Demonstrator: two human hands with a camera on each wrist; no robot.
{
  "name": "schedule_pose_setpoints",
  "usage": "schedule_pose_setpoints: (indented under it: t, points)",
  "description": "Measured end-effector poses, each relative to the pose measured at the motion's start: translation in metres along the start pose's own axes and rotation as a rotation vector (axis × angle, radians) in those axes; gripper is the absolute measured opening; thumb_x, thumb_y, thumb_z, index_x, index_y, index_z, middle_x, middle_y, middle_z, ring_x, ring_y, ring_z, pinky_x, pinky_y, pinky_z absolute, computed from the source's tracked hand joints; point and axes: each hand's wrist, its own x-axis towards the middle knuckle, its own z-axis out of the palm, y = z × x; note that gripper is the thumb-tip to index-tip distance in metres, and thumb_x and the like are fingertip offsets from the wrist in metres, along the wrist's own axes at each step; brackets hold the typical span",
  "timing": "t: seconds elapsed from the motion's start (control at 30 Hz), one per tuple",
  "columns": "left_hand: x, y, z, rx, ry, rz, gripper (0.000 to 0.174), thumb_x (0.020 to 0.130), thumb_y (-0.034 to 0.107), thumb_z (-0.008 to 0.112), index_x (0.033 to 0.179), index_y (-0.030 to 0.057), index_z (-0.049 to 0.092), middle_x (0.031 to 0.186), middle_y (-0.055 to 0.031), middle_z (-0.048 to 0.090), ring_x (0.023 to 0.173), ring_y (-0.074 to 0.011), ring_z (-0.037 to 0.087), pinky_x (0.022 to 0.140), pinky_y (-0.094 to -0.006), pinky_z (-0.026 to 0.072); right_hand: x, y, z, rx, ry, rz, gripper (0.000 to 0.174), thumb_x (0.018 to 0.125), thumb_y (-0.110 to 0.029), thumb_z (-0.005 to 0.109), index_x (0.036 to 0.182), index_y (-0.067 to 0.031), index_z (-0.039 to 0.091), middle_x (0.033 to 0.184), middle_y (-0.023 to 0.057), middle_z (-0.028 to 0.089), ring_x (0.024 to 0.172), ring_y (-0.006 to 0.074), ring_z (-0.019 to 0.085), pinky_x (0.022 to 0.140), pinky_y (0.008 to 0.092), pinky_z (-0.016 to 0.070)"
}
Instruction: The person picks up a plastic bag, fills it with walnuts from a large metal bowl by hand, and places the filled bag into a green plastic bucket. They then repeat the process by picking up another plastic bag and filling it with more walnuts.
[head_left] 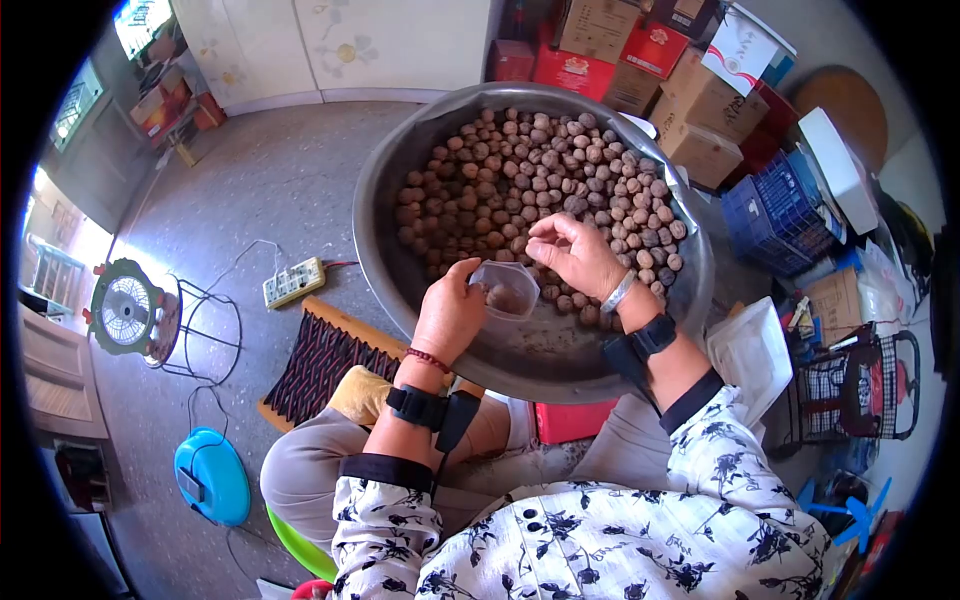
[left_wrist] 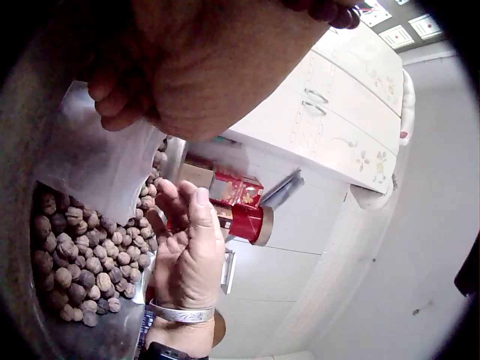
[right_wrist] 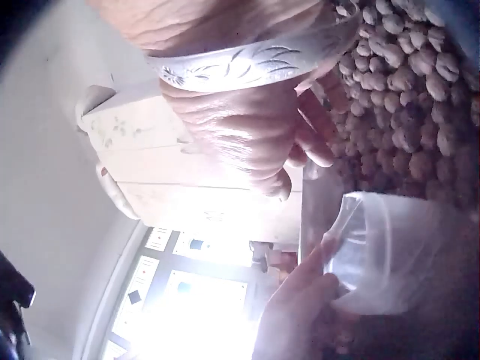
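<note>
left hand [head_left: 450, 315] grip pinching plastic bag [head_left: 505, 290] rim | right hand [head_left: 578, 258] grip curled above it, contents unclear | nuts [head_left: 540, 170], metal basin [head_left: 540, 352] beneath

place: home storeroom | evidence: stacked cartons [head_left: 700, 110], white cabinets [head_left: 330, 45], floor fan [head_left: 127, 310]

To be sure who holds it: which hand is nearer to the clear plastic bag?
Left. The left hand grips the bag at its rim; the right hand hovers just beside its opening.
</note>
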Motion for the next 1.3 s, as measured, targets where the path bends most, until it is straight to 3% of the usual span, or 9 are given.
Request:
schedule_pose_setpoints:
  t: [0.13, 0.27, 0.37, 0.5, 0.63, 0.73, 1.17, 1.23, 1.3]
  points:
    - [0.001, -0.001, 0.001, 0.005, -0.004, -0.005, 0.037, 0.086, 0.008, 0.054, 0.121, 0.0001, 0.061, 0.100, -0.0288, 0.067, 0.098, -0.0417, 0.065, 0.089, -0.0430, 0.0515, -0.001, 0.050, -0.012, -0.142, 0.048, 0.159, 0.023, 0.086, -0.022, 0.072, 0.097, -0.0033, 0.066, 0.086, 0.0095, 0.071, 0.078, 0.0170, 0.067, 0.073, 0.0307, 0.0539]
    - [0.001, 0.000, 0.001, 0.009, -0.002, -0.001, 0.037, 0.086, 0.009, 0.055, 0.121, -0.0003, 0.061, 0.098, -0.0287, 0.067, 0.097, -0.0418, 0.065, 0.088, -0.0430, 0.0517, -0.012, 0.082, -0.017, -0.432, -0.039, 0.278, 0.019, 0.077, -0.021, 0.074, 0.089, -0.0069, 0.068, 0.085, 0.0150, 0.070, 0.079, 0.0280, 0.068, 0.074, 0.0368, 0.0542]
    - [0.000, 0.002, 0.000, 0.023, -0.007, -0.003, 0.037, 0.086, 0.009, 0.055, 0.121, -0.0003, 0.061, 0.097, -0.0288, 0.067, 0.096, -0.0419, 0.065, 0.088, -0.0431, 0.0519, -0.020, 0.095, -0.013, -0.723, -0.221, 0.382, 0.017, 0.078, -0.021, 0.071, 0.090, -0.0096, 0.072, 0.089, 0.0155, 0.071, 0.086, 0.0341, 0.068, 0.080, 0.0429, 0.0540]
    - [-0.002, 0.004, -0.002, 0.017, -0.011, -0.004, 0.038, 0.086, 0.009, 0.055, 0.122, -0.0005, 0.061, 0.096, -0.0283, 0.068, 0.094, -0.0405, 0.066, 0.086, -0.0415, 0.0524, -0.022, 0.096, -0.002, -0.859, -0.417, 0.456, 0.021, 0.076, -0.023, 0.072, 0.091, -0.0081, 0.075, 0.101, 0.0196, 0.070, 0.098, 0.0339, 0.067, 0.085, 0.0409, 0.0534]
    - [-0.003, 0.011, -0.003, 0.012, -0.028, -0.064, 0.038, 0.086, 0.009, 0.055, 0.122, -0.0004, 0.061, 0.096, -0.0276, 0.068, 0.093, -0.0389, 0.067, 0.084, -0.0399, 0.0526, -0.023, 0.094, 0.008, -0.999, -0.530, 0.463, 0.028, 0.078, -0.026, 0.066, 0.096, -0.0054, 0.073, 0.098, 0.0206, 0.069, 0.096, 0.0371, 0.067, 0.085, 0.0419, 0.0531]
    - [-0.002, 0.005, -0.001, 0.021, -0.016, -0.023, 0.039, 0.086, 0.009, 0.055, 0.123, -0.0002, 0.061, 0.096, -0.0274, 0.068, 0.094, -0.0392, 0.067, 0.085, -0.0405, 0.0523, -0.023, 0.107, 0.015, -1.011, -0.573, 0.522, 0.027, 0.080, -0.015, 0.064, 0.102, -0.0028, 0.073, 0.110, 0.0205, 0.068, 0.106, 0.0354, 0.066, 0.090, 0.0417, 0.0524]
    - [0.000, 0.004, 0.001, 0.038, -0.013, -0.043, 0.038, 0.086, 0.010, 0.055, 0.121, -0.0003, 0.061, 0.100, -0.0276, 0.068, 0.096, -0.0394, 0.066, 0.086, -0.0411, 0.0521, -0.024, 0.098, 0.014, -0.988, -0.638, 0.586, 0.031, 0.081, -0.017, 0.062, 0.108, -0.0034, 0.071, 0.117, 0.0212, 0.066, 0.112, 0.0358, 0.063, 0.093, 0.0411, 0.0512]
    - [0.002, 0.005, 0.001, 0.031, -0.018, -0.053, 0.037, 0.086, 0.010, 0.055, 0.120, -0.0002, 0.062, 0.099, -0.0279, 0.068, 0.096, -0.0399, 0.066, 0.086, -0.0417, 0.0524, -0.025, 0.096, 0.009, -0.897, -0.564, 0.527, 0.033, 0.080, -0.020, 0.066, 0.107, -0.0022, 0.070, 0.114, 0.0221, 0.067, 0.110, 0.0368, 0.063, 0.093, 0.0410, 0.0511]
    - [0.008, -0.002, 0.005, 0.033, 0.004, -0.032, 0.036, 0.085, 0.010, 0.056, 0.120, 0.0001, 0.062, 0.098, -0.0279, 0.068, 0.096, -0.0401, 0.066, 0.086, -0.0421, 0.0525, -0.020, 0.094, -0.001, -0.784, -0.519, 0.406, 0.049, 0.074, -0.028, 0.076, 0.114, -0.0024, 0.065, 0.113, 0.0222, 0.067, 0.106, 0.0374, 0.064, 0.091, 0.0405, 0.0511]
